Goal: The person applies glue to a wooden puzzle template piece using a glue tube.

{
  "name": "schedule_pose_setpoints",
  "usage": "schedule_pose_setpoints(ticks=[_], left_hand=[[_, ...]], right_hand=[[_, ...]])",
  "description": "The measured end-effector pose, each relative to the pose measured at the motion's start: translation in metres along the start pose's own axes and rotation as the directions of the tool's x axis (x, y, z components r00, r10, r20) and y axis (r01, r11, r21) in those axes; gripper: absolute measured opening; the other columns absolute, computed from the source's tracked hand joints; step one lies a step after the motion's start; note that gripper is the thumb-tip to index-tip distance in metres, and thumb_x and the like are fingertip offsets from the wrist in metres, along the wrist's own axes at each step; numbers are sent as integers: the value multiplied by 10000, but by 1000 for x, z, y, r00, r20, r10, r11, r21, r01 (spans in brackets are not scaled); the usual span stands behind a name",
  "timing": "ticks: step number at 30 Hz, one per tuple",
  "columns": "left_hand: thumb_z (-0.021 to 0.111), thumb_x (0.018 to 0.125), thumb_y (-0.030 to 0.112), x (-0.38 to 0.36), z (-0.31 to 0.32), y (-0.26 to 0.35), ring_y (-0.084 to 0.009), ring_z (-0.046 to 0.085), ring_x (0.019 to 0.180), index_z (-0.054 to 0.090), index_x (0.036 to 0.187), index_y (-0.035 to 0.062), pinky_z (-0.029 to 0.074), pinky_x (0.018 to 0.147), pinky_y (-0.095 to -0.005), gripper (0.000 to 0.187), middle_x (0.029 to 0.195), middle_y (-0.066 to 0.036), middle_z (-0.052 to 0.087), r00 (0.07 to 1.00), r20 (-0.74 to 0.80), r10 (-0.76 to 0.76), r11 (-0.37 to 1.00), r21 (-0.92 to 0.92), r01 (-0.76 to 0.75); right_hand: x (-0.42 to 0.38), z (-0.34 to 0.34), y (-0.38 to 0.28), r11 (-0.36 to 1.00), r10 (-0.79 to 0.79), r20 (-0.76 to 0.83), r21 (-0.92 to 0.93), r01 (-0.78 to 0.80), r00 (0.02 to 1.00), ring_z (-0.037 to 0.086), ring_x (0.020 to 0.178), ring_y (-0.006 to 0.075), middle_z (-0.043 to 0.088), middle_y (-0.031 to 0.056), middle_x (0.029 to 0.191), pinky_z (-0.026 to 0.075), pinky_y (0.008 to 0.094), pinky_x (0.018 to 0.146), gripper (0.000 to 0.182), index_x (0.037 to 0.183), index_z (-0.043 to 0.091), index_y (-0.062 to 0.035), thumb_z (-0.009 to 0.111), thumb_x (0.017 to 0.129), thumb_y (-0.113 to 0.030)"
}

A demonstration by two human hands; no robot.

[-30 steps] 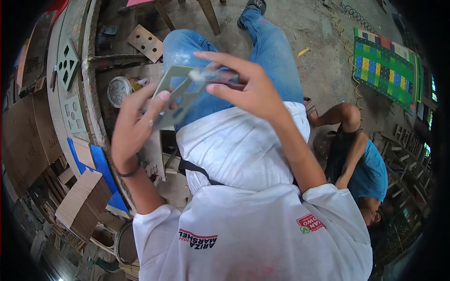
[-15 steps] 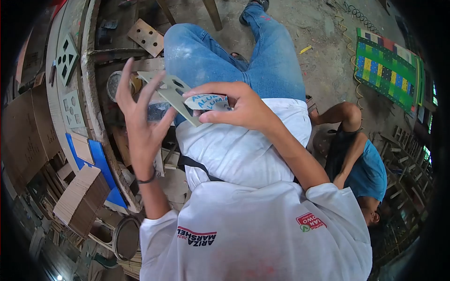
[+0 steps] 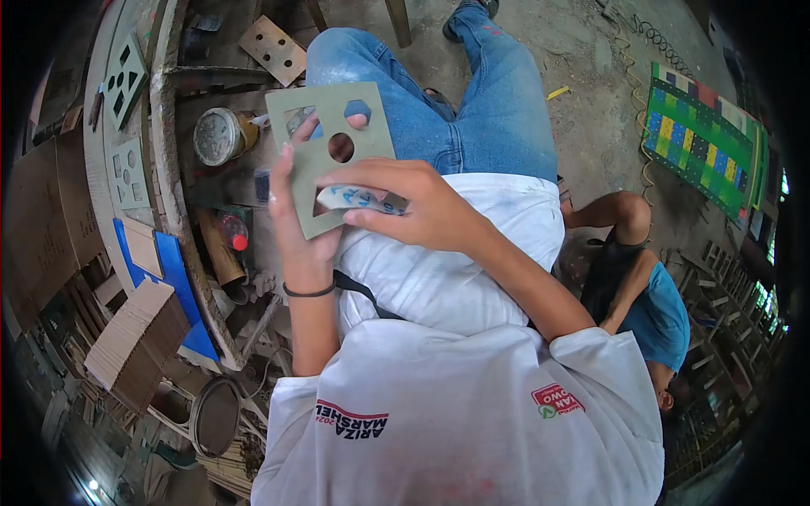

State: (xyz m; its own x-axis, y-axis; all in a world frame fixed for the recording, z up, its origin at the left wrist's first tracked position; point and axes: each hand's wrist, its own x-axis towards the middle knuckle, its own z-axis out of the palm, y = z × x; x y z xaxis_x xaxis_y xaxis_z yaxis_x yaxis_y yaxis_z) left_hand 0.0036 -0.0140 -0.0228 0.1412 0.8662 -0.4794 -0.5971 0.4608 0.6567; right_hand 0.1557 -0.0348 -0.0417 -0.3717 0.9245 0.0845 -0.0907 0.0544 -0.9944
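A grey-green flat board point(image 3: 310, 162) with several cut-out holes is held up over the lap, its face toward the camera. My left hand point(image 3: 299, 232) supports it from behind at the left and lower edge, and fingertips show through the upper holes. A folded piece of paper with blue lettering point(image 3: 361, 198), which looks like sandpaper, is pinched in my right hand point(image 3: 413, 202). That hand lies over the board's lower right part, with the paper beside the lower hole.
On the bench point(image 3: 173, 202) at the left lie similar boards point(image 3: 129, 174) and a blue panel point(image 3: 173, 291). A tub point(image 3: 218, 137) and a red-capped bottle point(image 3: 234, 234) stand nearby. Another person point(image 3: 662, 308) crouches at the right, below a green panel point(image 3: 696, 139).
The board has turned from a steep tilt to face the camera. My left hand, spread beside it before, has moved right and now holds it from behind. The right hand keeps the folded paper.
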Motion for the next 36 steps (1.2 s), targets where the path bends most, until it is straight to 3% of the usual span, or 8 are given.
schedule_pose_setpoints(ticks=[1,3,9,12,15,20,22,36], left_hand=[[493,932,413,3,-3,1,-301,509,1200,336,1417,46,475,960,-437,628,1321,-248,488,1000,3,-1,1000,0,1],[507,923,417,6,-4,3,-296,471,1245,336,1416,58,476,963,-460,633,1343,-239,468,995,77,66,998,-19,-65],[459,951,406,9,12,9,-309,412,1283,330,1420,74,423,1014,-523,588,1388,-205,420,969,128,212,977,-54,-207],[400,975,453,13,14,12,-310,414,1295,314,1429,81,352,1073,-514,594,1378,-208,433,906,180,384,908,103,-405],[384,965,518,13,14,17,-337,468,1246,305,1430,67,400,1027,-507,652,1336,-240,477,874,177,452,837,256,-484],[367,979,513,17,7,23,-292,501,1205,318,1416,63,439,975,-421,629,1320,-222,494,881,194,431,775,422,-471],[365,992,454,19,8,19,-233,538,1146,356,1389,-14,454,954,-349,613,1237,-171,557,900,131,415,807,403,-431],[347,1007,428,31,-2,16,-229,554,1115,361,1385,4,459,928,-337,569,1234,-169,564,907,95,410,796,449,-406]], right_hand=[[1,-1,-1,1000,-1,-3,-2,1,1000,606,841,179,664,75,1053,479,283,711,374,1149,650,-53,716,782,-87],[1,-1,-6,998,-57,-263,15,63,963,607,843,186,648,71,1032,484,282,695,380,1163,648,-68,697,787,-47],[-10,-7,-14,976,-34,-136,-218,3,990,588,757,157,608,70,890,460,262,618,368,1119,694,-84,678,770,31],[-7,1,-8,971,-82,-148,-236,45,986,568,685,146,579,59,805,445,269,581,333,1064,716,-76,682,755,44],[2,12,-3,975,-134,-190,-200,95,973,564,640,157,582,58,761,445,275,565,331,1064,717,-75,673,756,39],[12,18,10,980,-108,-160,-180,78,981,571,622,170,595,68,733,452,285,565,310,1050,720,-66,656,762,31],[12,21,13,984,-95,-162,-165,68,982,577,625,177,606,73,737,457,288,570,306,1048,720,-63,650,764,29],[20,21,17,998,-3,-174,-62,-8,985,593,680,170,661,88,812,479,283,636,257,1020,731,-60,659,781,5]])
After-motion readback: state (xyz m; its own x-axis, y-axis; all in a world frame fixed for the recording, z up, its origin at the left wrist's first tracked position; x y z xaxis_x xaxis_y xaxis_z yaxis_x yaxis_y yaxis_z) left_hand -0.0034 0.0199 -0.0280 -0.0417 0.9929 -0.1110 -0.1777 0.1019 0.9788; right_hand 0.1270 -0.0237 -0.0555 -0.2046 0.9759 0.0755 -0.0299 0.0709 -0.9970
